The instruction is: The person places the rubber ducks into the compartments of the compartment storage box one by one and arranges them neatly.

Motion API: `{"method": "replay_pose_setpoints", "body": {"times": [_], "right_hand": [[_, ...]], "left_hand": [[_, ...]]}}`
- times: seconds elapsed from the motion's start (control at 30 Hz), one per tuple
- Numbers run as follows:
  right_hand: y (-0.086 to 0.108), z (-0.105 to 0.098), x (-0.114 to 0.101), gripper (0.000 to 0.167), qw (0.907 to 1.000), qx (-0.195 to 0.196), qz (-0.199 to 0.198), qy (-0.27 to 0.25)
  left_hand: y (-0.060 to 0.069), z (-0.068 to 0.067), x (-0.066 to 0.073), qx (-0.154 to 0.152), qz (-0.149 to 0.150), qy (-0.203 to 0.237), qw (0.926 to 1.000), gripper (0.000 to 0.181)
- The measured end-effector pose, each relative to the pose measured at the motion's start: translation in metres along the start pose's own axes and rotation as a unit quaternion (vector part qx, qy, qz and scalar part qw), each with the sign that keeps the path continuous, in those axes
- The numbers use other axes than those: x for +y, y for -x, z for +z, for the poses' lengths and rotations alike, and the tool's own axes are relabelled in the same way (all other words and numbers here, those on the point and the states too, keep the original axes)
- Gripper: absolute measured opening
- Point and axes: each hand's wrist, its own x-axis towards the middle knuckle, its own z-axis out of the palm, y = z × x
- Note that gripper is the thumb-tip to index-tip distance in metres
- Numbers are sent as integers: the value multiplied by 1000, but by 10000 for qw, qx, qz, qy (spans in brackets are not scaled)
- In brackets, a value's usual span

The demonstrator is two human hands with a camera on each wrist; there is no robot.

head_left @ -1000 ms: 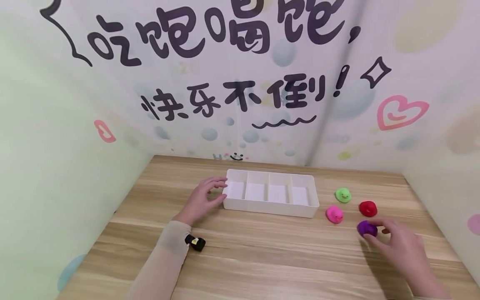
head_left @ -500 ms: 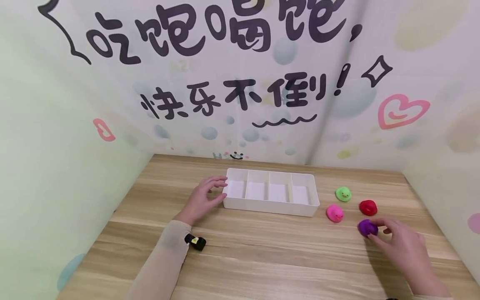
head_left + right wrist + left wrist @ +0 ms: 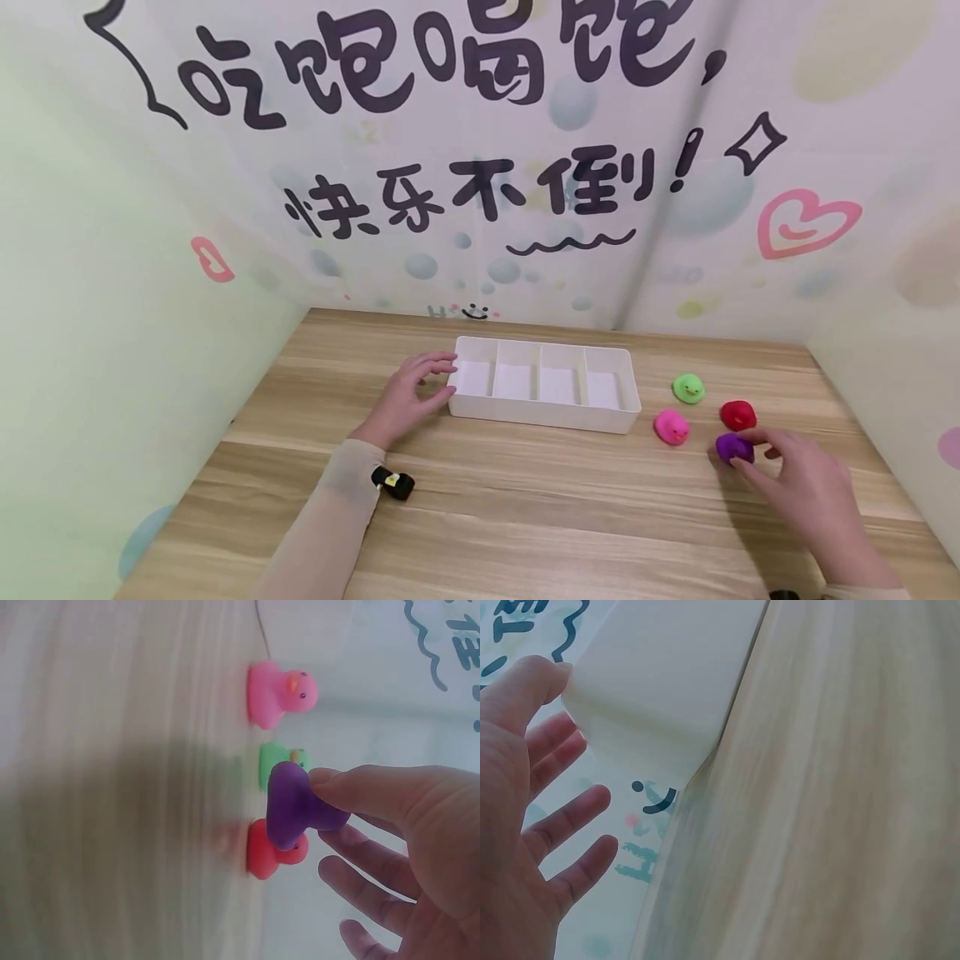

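A purple rubber duck (image 3: 294, 806) is pinched between the thumb and fingers of my right hand (image 3: 806, 483); in the right wrist view it hangs just off the table. Close by on the wood sit a red duck (image 3: 738, 415), a pink duck (image 3: 672, 427) and a green duck (image 3: 688, 388). At the left end of a white box with several compartments (image 3: 543, 415) is my left hand (image 3: 408, 400). Its thumb and fingertips touch or nearly touch that end, the fingers spread and relaxed, as the left wrist view also shows the box (image 3: 660, 682).
The wooden table (image 3: 525, 508) meets a printed wall sheet (image 3: 480, 275) behind the box, with pale walls on both sides. A black strap (image 3: 393, 482) sits on the left wrist.
My right hand has raised the purple duck slightly off the table, a little away from me towards the red duck. The left hand, the box and the other ducks stay put.
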Motion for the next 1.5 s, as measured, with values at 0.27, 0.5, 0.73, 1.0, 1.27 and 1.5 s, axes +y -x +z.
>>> {"method": "replay_pose_setpoints", "body": {"times": [0.27, 0.5, 0.73, 1.0, 1.27, 1.5], "right_hand": [[-10, -1, -10, 37, 9990, 258, -363, 62], [-18, -3, -27, 36, 9977, 419, -534, -61], [-26, -4, -46, 33, 9966, 458, -631, -260], [-41, -1, -61, 37, 9967, 430, -544, -415], [-56, 2, -91, 33, 9931, 500, -849, -637], [-66, 4, -111, 34, 9930, 378, -750, -829]], "left_hand": [[0, -2, 1, -9, 21, 71, 10000, 29], [-1, -1, 1, 0, 6, 112, 9999, 29], [0, 0, 2, -22, -6, 86, 10000, 30], [-1, -1, 0, 17, 45, 103, 9999, 28], [0, 0, -2, 32, -19, 156, 9999, 29], [0, 1, -1, 19, -16, 125, 9999, 29]]}}
